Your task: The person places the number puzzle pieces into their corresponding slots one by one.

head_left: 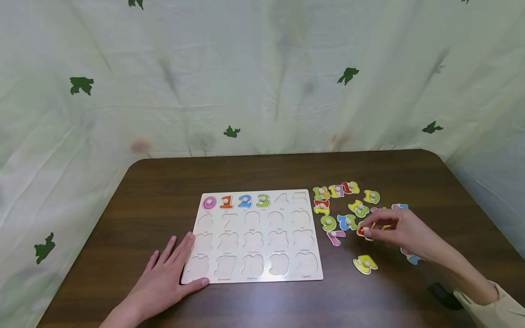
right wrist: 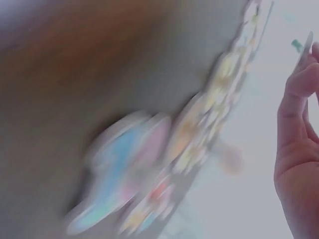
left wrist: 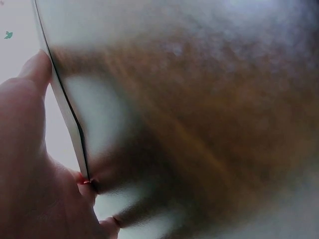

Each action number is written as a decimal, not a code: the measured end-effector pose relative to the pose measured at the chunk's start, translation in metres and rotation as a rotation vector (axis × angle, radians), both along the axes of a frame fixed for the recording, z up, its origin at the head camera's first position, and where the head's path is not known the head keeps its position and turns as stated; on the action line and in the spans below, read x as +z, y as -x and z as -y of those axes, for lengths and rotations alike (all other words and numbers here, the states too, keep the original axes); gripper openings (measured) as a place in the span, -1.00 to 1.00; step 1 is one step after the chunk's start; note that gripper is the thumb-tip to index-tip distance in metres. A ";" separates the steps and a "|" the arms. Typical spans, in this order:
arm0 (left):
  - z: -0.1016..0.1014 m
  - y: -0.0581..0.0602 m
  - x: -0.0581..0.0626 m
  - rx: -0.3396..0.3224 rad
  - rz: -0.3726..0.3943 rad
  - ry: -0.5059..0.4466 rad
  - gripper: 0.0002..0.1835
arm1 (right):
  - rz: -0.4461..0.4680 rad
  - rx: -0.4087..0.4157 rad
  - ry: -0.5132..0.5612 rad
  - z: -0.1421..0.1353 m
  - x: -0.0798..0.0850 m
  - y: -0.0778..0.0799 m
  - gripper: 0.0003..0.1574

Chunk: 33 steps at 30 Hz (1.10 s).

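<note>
A white number puzzle board (head_left: 262, 237) lies flat on the table, with 0, 1, 2 and 3 seated in its top row. The other recesses show bare. My left hand (head_left: 166, 273) rests at the board's lower left corner, fingers extended along the left edge and thumb at the front edge. In the left wrist view, that hand (left wrist: 35, 164) touches the board's edge. Over the loose pieces at the right, my right hand (head_left: 399, 230) pinches a red number piece (head_left: 363, 231); its digit is mostly hidden. The right wrist view catches this hand (right wrist: 299, 134) at its edge.
Loose number pieces, including a green 9 (head_left: 328, 223) and a pink 7 (head_left: 336, 238), lie right of the board. A yellow 5 (head_left: 365, 264) sits apart, nearer the front. A dark object (head_left: 445, 296) is by the right forearm. A patterned curtain (head_left: 262, 77) hangs behind the table.
</note>
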<state>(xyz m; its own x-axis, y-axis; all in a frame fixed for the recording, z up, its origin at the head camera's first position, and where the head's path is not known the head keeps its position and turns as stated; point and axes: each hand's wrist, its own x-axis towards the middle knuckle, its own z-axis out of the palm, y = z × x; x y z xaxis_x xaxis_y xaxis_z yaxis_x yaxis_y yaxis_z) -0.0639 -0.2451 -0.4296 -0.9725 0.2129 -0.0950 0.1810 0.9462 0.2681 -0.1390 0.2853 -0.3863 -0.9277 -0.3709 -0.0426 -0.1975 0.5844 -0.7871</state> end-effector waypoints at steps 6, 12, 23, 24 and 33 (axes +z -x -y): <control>0.001 -0.001 -0.001 0.002 -0.001 -0.001 0.21 | -0.096 0.050 0.025 0.045 0.006 0.027 -0.85; 0.001 -0.001 -0.002 0.001 -0.011 0.002 0.21 | -0.085 0.079 0.050 0.101 0.012 0.057 -0.90; 0.000 -0.002 -0.001 0.005 -0.020 -0.004 0.21 | -0.014 0.127 -0.097 0.173 -0.004 0.107 -0.91; 0.000 -0.002 -0.001 0.004 -0.020 -0.005 0.21 | -0.009 0.131 -0.115 0.177 -0.005 0.110 -0.91; 0.000 -0.001 0.001 0.002 -0.023 -0.004 0.20 | 0.003 0.164 -0.223 0.189 -0.014 0.123 -0.93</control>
<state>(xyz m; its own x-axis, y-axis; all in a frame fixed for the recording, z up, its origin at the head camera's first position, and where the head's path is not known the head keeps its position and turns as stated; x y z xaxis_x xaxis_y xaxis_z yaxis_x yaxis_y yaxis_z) -0.0630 -0.2449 -0.4288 -0.9749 0.2110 -0.0714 0.1850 0.9456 0.2677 -0.2620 0.0967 -0.4008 -0.8556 -0.4977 -0.1423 -0.3022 0.7035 -0.6433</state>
